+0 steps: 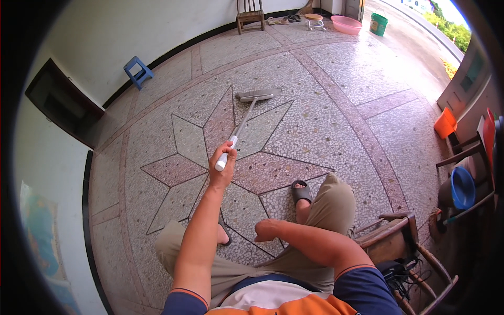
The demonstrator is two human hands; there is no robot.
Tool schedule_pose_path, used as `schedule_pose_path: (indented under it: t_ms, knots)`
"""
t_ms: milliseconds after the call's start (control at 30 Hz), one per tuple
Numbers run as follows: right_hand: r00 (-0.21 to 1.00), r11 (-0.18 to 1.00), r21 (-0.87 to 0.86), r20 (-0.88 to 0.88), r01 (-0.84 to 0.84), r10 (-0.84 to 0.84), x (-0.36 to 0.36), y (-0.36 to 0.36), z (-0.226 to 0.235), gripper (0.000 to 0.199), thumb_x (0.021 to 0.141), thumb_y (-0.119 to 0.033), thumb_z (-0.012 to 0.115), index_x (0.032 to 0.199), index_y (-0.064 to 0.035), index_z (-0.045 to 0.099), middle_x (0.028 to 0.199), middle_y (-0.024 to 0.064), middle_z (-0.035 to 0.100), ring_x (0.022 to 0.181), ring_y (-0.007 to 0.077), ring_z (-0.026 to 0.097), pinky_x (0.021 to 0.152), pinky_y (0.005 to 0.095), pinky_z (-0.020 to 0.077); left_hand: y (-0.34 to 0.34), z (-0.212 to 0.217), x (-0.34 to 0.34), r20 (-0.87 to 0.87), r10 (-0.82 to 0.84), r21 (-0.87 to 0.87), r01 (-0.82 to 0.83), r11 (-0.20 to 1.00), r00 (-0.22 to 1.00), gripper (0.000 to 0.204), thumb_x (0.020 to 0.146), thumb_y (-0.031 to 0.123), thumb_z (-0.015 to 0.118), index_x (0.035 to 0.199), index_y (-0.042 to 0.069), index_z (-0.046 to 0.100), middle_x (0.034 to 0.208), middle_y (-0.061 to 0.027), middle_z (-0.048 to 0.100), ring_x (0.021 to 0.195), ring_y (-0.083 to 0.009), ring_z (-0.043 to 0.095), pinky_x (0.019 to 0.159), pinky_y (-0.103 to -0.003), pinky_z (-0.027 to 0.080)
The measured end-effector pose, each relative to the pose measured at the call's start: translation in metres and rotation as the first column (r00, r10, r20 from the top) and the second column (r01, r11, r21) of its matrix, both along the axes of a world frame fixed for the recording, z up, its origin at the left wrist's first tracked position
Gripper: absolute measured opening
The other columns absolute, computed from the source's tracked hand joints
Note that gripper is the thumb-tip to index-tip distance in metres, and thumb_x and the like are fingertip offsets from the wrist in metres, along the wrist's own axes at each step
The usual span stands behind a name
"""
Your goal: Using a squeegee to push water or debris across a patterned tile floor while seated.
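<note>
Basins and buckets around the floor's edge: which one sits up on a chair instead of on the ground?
The blue basin at the right, resting on a wooden chair. The pink basin and green bucket stand on the floor far ahead.

Centre frame, the left hand (222, 163) grips the white handle end of a mop (243, 123), whose flat grey head rests on the star-patterned terrazzo floor (325, 115) above it. The right hand (265, 231) is bent in over the right knee, holding nothing. A wooden chair (404, 231) stands at lower right, a blue stool (138, 71) upper left.
</note>
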State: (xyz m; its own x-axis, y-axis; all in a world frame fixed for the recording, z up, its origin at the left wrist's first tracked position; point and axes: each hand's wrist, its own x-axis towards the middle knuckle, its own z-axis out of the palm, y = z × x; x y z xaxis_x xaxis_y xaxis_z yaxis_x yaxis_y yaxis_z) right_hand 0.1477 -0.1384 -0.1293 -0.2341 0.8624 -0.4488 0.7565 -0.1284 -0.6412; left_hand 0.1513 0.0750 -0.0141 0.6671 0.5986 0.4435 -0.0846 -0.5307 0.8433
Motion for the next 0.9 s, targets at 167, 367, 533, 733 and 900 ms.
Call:
schedule_pose_path:
  t_ms: [167, 367, 533, 733, 900]
  knots:
    - [0.999, 0.999, 0.005, -0.005, 0.032, -0.032, 0.001, 0.001, -0.003, 0.045, 0.081, -0.047, 0.062, 0.087, -0.003, 0.073, 0.093, 0.0201, 0.068, 0.09, 0.0372, 0.065, 0.08, 0.0458, 0.0512, -0.016, -0.017, -0.011, 0.002, -0.005, 0.047, 0.005, 0.999, 1.0, 0.02, 0.089, 0.021, 0.068, 0.094, 0.005, 0.057, 0.116, -0.0144, 0.062, 0.117, -0.029, 0.055, 0.097, -0.038, 0.043]
    - [1.0, 1.0, -0.019, 0.013, 0.025, -0.024, 0.004, -0.003, 0.003, 0.046, 0.082, -0.047, 0.061, 0.087, -0.0022, 0.073, 0.093, 0.0204, 0.068, 0.09, 0.0372, 0.065, 0.08, 0.0462, 0.051, -0.08, -0.003, -0.091, -0.051, -0.021, -0.005, 0.021, 1.0, 0.998, 0.013, 0.088, 0.011, 0.067, 0.09, 0.006, 0.055, 0.113, -0.0151, 0.062, 0.118, -0.0291, 0.055, 0.099, -0.038, 0.042]
    - [0.998, 0.999, -0.03, 0.043, -0.034, 0.036, -0.001, -0.002, 0.003, 0.048, 0.082, -0.047, 0.06, 0.086, -0.0018, 0.072, 0.093, 0.0202, 0.068, 0.091, 0.0368, 0.065, 0.081, 0.0456, 0.0508, -0.114, 0.028, -0.182, -0.07, -0.035, 0.043, 0.038, 0.998, 0.997, 0.015, 0.088, 0.013, 0.067, 0.087, 0.006, 0.055, 0.106, -0.0154, 0.064, 0.114, -0.029, 0.058, 0.097, -0.039, 0.043]
    - [0.997, 0.997, -0.064, 0.056, -0.043, 0.047, -0.003, -0.003, -0.015, 0.046, 0.083, -0.046, 0.059, 0.086, -0.0019, 0.072, 0.095, 0.0203, 0.068, 0.093, 0.0365, 0.064, 0.082, 0.045, 0.0504, -0.129, 0.098, -0.235, 0.139, 0.051, 0.002, -0.052, 0.999, 0.989, 0.05, 0.089, 0.057, 0.055, 0.085, 0.008, 0.046, 0.087, -0.0121, 0.062, 0.095, -0.0301, 0.064, 0.099, -0.053, 0.042]
    - [0.997, 0.995, -0.09, 0.056, -0.048, 0.053, -0.003, -0.003, -0.01, 0.045, 0.083, -0.044, 0.058, 0.085, -0.0021, 0.072, 0.094, 0.02, 0.068, 0.093, 0.0363, 0.064, 0.082, 0.045, 0.0505, -0.131, 0.132, -0.233, 0.496, 0.255, -0.133, -0.218, 0.967, 0.83, 0.046, 0.091, 0.055, 0.054, 0.085, 0.011, 0.042, 0.069, -0.0032, 0.048, 0.063, -0.0181, 0.053, 0.073, -0.041, 0.051]
